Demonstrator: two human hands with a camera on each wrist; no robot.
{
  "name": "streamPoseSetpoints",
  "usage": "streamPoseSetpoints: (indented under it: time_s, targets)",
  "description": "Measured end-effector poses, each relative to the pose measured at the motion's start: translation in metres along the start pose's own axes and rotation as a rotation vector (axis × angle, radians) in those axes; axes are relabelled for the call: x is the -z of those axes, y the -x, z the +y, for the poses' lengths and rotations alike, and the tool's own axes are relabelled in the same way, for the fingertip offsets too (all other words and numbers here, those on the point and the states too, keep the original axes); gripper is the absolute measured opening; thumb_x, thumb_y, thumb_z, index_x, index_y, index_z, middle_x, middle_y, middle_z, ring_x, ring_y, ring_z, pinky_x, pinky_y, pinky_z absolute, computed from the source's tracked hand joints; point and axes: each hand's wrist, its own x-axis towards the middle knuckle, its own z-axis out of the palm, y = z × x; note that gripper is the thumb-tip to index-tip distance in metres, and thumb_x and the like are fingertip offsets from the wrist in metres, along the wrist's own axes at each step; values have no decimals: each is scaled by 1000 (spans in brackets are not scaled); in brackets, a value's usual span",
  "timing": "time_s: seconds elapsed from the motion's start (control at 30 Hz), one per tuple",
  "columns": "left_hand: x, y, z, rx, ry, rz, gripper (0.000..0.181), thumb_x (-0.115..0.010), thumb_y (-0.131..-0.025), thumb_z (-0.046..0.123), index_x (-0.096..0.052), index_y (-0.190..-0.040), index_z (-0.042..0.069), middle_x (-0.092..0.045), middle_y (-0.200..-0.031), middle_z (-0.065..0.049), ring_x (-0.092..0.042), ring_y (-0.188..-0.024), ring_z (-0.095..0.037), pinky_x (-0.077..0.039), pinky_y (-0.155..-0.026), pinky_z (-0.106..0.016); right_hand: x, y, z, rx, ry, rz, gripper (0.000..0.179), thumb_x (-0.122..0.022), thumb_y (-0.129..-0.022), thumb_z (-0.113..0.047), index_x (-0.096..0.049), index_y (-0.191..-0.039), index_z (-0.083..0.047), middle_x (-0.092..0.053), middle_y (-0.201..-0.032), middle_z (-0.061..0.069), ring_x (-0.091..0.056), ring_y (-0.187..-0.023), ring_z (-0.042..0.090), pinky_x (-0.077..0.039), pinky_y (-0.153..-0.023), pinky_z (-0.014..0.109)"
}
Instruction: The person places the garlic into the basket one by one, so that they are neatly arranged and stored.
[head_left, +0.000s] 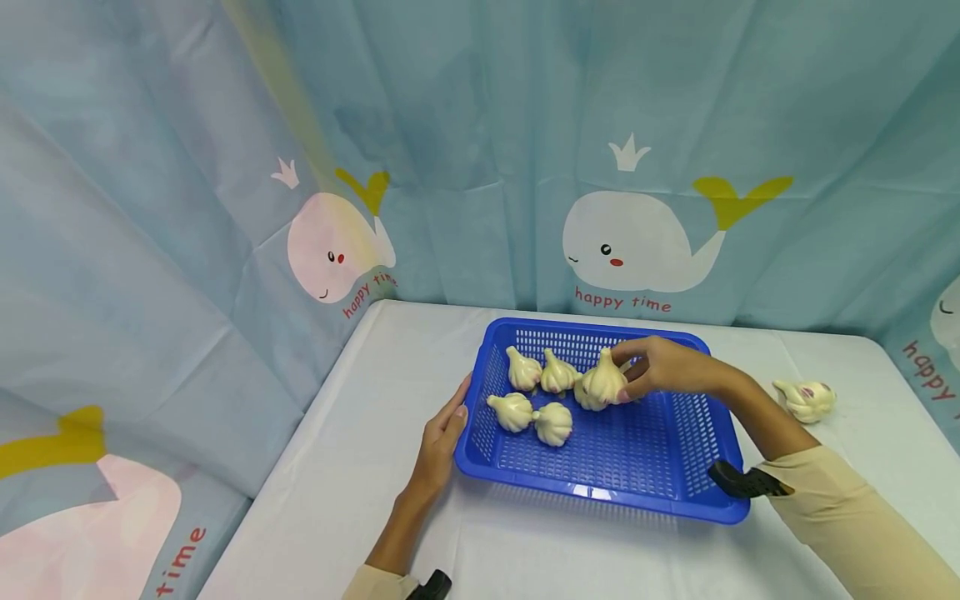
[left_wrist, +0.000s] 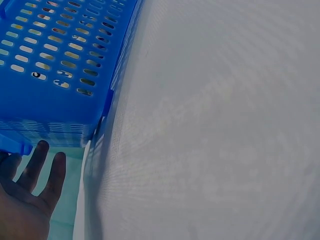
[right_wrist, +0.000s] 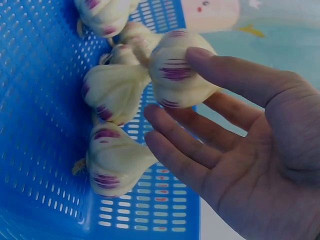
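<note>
My right hand [head_left: 651, 367] pinches a garlic bulb [head_left: 604, 382] by its side, over the blue basket [head_left: 592, 492]. In the right wrist view, the thumb [right_wrist: 225, 67] presses on the held bulb's purple-streaked surface, with fingers behind it. Several more garlic bulbs [head_left: 553, 423] lie in the basket's left half; one is partly hidden beneath the held bulb. Against the basket's left rim rests my left hand [head_left: 441, 442]. Its visible fingers [left_wrist: 53, 180] look straight and spread beside the rim in the left wrist view, where the thumb is not clearly seen.
One more garlic bulb [head_left: 806, 400] lies on the white-covered table [head_left: 360, 467], right of the basket and beyond my right forearm. A blue whale-print curtain [head_left: 480, 150] hangs behind the table and along its left side.
</note>
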Motion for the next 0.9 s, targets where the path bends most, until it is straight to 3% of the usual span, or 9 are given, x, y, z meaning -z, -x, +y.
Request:
streamPoseSetpoints:
  time_s: [0.27, 0.9]
  targets:
    - [0, 1, 1, 5, -1, 7, 51, -36, -116, 26, -38, -166, 16, -37, -171, 3, -31, -158, -9, -25, -126, -18, -6, -8, 0, -8, 60, -91, 59, -83, -89, -16, -63, -142, 1, -66, -137, 19, -71, -119, 39, -65, -95, 47]
    - [-1, 1, 1, -1, 2, -9, 51, -36, -116, 28, -37, -166, 18, -36, -171, 4, -30, -159, -12, -25, -126, -19, -18, -18, 1, -26, 74, -183, 55, -85, -87, -9, -65, -137, 0, -67, -133, 18, -71, -119, 39, -66, -94, 43]
